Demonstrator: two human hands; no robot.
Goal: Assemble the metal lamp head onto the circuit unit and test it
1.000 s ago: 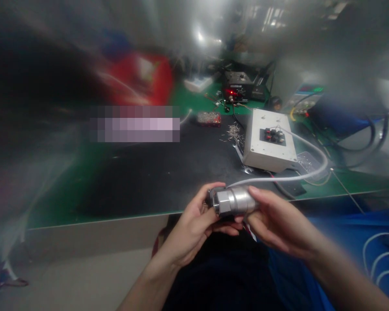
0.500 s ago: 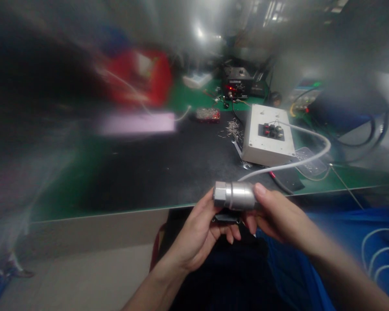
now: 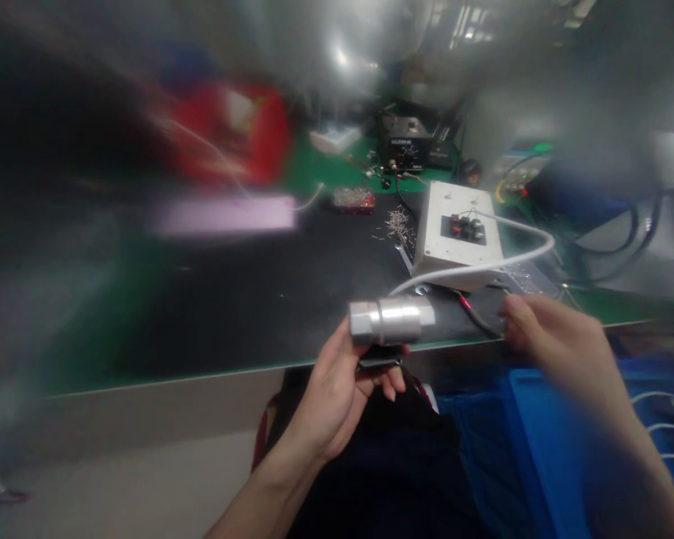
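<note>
My left hand (image 3: 337, 393) is closed around a silver metal cylinder (image 3: 401, 320) with a hex-shaped end, held level above the front edge of the bench. A dark block (image 3: 380, 361) sits under the cylinder, against my fingers. From behind the cylinder a white cable (image 3: 472, 267) loops to terminals on a pale box (image 3: 460, 201). My right hand (image 3: 556, 329) is apart from the cylinder, near the bench edge, its fingers pinched together. Whatever may be between them is too small to make out. Left of it lies a dark lead with a red section (image 3: 465, 302).
Behind are a pile of small metal pins (image 3: 397, 223), a red-edged box of pins (image 3: 353, 200), a wrench (image 3: 403, 258) and a black device with a knob (image 3: 407, 142). A clear tray (image 3: 525, 278) lies beside the pale box. A blue container (image 3: 544, 442) stands below right.
My right hand has let go of the cylinder and moved right, towards the clear tray. My left hand still holds the cylinder, now slightly further left in view.
</note>
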